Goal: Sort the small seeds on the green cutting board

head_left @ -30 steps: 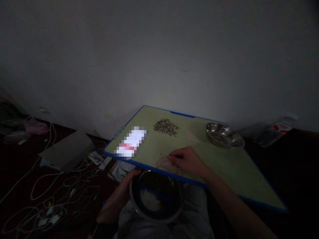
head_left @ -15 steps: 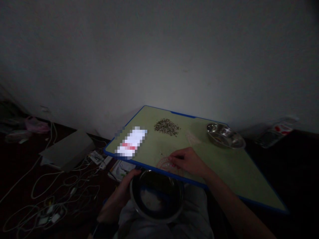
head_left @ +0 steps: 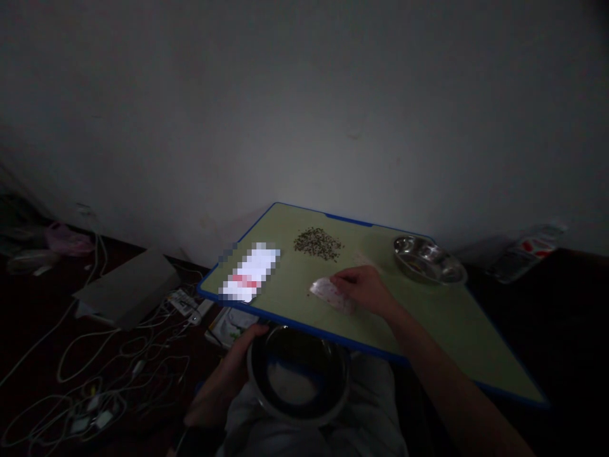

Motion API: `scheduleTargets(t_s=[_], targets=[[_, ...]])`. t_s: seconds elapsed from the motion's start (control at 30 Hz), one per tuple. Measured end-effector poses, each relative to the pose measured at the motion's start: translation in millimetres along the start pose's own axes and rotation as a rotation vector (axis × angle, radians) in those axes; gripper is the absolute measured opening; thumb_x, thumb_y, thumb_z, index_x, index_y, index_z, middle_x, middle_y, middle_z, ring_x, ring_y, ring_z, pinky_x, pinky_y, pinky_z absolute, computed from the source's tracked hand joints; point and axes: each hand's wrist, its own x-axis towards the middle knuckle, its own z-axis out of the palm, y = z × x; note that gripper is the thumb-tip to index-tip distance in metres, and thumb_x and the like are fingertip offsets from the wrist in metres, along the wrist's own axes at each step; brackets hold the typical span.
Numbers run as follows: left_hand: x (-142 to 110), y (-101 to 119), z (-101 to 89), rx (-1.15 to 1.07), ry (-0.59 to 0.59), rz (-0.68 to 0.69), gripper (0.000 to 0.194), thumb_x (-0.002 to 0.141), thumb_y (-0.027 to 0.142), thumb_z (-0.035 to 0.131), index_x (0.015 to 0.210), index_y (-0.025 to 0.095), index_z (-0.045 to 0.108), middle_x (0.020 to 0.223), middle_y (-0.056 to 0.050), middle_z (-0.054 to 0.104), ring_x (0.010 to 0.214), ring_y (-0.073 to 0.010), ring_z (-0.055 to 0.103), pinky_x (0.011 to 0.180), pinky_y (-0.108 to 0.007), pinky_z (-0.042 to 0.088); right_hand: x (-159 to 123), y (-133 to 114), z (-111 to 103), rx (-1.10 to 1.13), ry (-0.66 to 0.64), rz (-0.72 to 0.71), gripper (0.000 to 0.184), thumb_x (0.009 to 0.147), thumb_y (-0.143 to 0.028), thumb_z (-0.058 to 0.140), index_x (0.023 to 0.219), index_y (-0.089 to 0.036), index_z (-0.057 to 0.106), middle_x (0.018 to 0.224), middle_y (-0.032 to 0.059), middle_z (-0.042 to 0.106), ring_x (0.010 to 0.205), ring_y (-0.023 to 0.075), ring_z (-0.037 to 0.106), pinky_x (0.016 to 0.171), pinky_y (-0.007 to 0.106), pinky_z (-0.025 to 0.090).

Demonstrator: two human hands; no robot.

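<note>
My right hand (head_left: 359, 289) is closed, its fingertips pinching a thin, shiny, see-through plastic piece (head_left: 328, 293) with faint pinkish marks, just over the table. Whether it is a bag or a lid I cannot tell. A round metal bowl (head_left: 257, 397) rests on my lap below the table's near edge. My left hand (head_left: 247, 346) holds that bowl at its left rim, thumb on top, the other fingers hidden. Farther back on the table lies a loose pile of small dark and pale seed-like bits (head_left: 316, 244). A few specks lie near the plastic piece.
The pale green table (head_left: 428, 330) has a blue rim. On it are a lit phone (head_left: 252, 273) at left, its screen blurred, and a shiny metal basin (head_left: 428, 263) at right. A grey box (head_left: 128, 289) and tangled white cables (head_left: 124, 355) lie on the floor at left.
My right hand has moved slightly up and away from the table's near edge, lifting and tilting the plastic piece so it shines. My left hand and the bowl stay in place.
</note>
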Motion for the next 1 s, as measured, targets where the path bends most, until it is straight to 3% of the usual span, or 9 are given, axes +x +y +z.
scheduleTargets(t_s=[0.27,0.5,1.0], targets=[[0.6,-5.1,2.7,-0.052,0.054,-0.043,0.016,0.068,0.029,0.058,0.066,0.016,0.068,0.058,-0.001,0.071,0.058,-0.0163,0.061,0.064,-0.027,0.045,0.3,3.8,6.0,0.073,-0.115,-0.041,0.028,0.076,-0.033,0.050,0.071,-0.013,0.069,0.054,-0.0002,0.057,0.048,0.0087,0.045,0.045,0.019,0.031],[4.6,-5.9,-2.9,-0.045,-0.017,-0.048,0.019,0.070,0.029,0.056,0.066,0.015,0.068,0.060,-0.003,0.072,0.058,-0.0169,0.062,0.063,-0.027,0.046,-2.9,-2.3,3.7,0.082,-0.161,-0.066,0.029,0.077,-0.032,0.049,0.069,-0.013,0.069,0.052,-0.0012,0.055,0.048,0.0080,0.044,0.045,0.019,0.030],[-0.6,-0.7,2.6,-0.050,0.013,-0.013,0.015,0.067,0.030,0.059,0.067,0.018,0.069,0.061,-0.001,0.072,0.061,-0.0192,0.064,0.066,-0.029,0.046,-15.7,-11.3,1.1,0.101,-0.207,-0.031,0.027,0.076,-0.032,0.049,0.070,-0.013,0.069,0.052,-0.0014,0.054,0.047,0.0080,0.042,0.046,0.019,0.031]])
